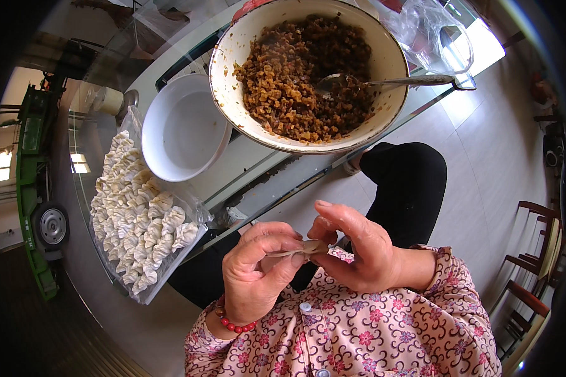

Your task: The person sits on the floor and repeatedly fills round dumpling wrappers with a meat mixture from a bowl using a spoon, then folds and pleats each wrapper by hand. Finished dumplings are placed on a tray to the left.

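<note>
A thin, pale dumpling wrapper (pixel 309 248), seen nearly edge-on, is held above my lap. My left hand (pixel 259 268) pinches it between thumb and fingers. At the wrapper's right end, my right hand (pixel 361 247) grips it low down, one fingertip raised clear. Whether filling lies inside is hidden by the fingers. Beyond my hands, a large enamel basin (pixel 389 113) contains brown minced filling (pixel 283 85). A metal spoon (pixel 405 81) rests in the filling, its handle across the rim. Many pleated dumplings (pixel 137 217) lie in rows on a plastic-covered tray (pixel 167 282) at left.
Between the tray and the basin stands a white bowl (pixel 186 127) on the glass-topped table (pixel 283 176). A jar (pixel 106 100) is behind the dumplings. Clear plastic bags (pixel 427 33) lie at the far right. Wooden chairs (pixel 528 301) stand on the tiled floor; a green wheeled vehicle (pixel 35 188) is at left.
</note>
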Demonstrator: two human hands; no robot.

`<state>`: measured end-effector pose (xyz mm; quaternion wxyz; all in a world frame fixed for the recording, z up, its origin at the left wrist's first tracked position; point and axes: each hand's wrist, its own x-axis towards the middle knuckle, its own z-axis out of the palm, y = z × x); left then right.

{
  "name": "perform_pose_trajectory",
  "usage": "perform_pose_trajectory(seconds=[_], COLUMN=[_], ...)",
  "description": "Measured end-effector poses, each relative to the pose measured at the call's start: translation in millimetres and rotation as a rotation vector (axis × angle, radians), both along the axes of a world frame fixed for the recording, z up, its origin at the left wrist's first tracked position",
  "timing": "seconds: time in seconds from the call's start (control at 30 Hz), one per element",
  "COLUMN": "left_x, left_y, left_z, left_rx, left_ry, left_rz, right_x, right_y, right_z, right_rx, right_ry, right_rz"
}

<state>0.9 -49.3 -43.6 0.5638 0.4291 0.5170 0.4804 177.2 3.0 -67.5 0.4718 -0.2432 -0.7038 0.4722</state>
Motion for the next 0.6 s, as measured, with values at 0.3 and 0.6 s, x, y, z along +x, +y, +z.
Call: perform_pose_trajectory(seconds=[0.3, 0.6], left_x=[4.8, -0.9], left_y=[3.5, 5.6], left_z=[3.9, 3.2], left_rx=[0.063, 0.118], left_ry=[0.026, 0.201], left_rz=[-0.011, -0.097], right_x=[0.4, 1.3], right_y=[-2.7, -6.4], right_z=[-0.2, -0.2], right_rx=[0.059, -0.041], right_ry=[-0.01, 0.014], right_rz=[-0.033, -0.062])
